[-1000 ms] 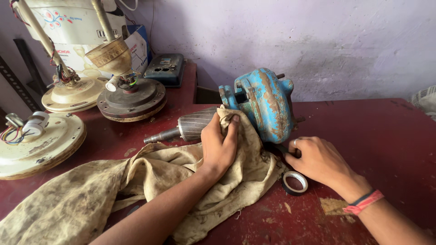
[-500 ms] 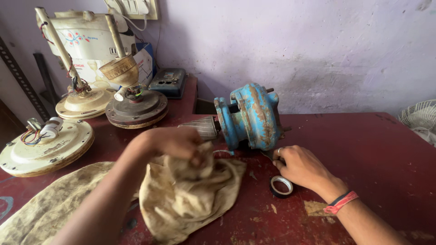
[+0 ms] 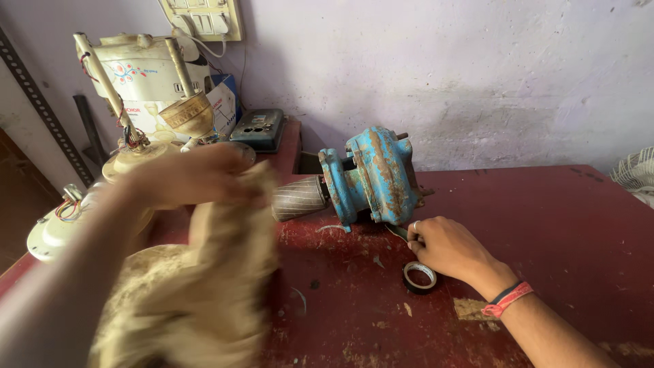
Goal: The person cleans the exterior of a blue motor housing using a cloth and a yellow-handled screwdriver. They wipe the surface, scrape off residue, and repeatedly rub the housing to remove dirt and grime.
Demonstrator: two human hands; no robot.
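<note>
L hand (image 3: 197, 177), blurred, grips a dirty beige cloth (image 3: 197, 293) and holds it up above the red bench (image 3: 558, 225), left of the blue motor housing (image 3: 371, 177). Housing sits mid-bench w/ its ribbed grey rotor (image 3: 300, 198) sticking out leftward. R hand (image 3: 446, 247) rests on the bench, fingers curled at the housing's base; can't tell if it grips anything. Tape roll (image 3: 419, 277) lies just beside it.

Stained beige cloth rag (image 3: 204, 286), blurred, lifted and hanging crumpled above red table's left side. Rusty blue cast-metal motor housing (image 3: 371, 177) lying sideways at table's back-centre, ribbed grey rotor (image 3: 300, 198) protruding left.
</note>
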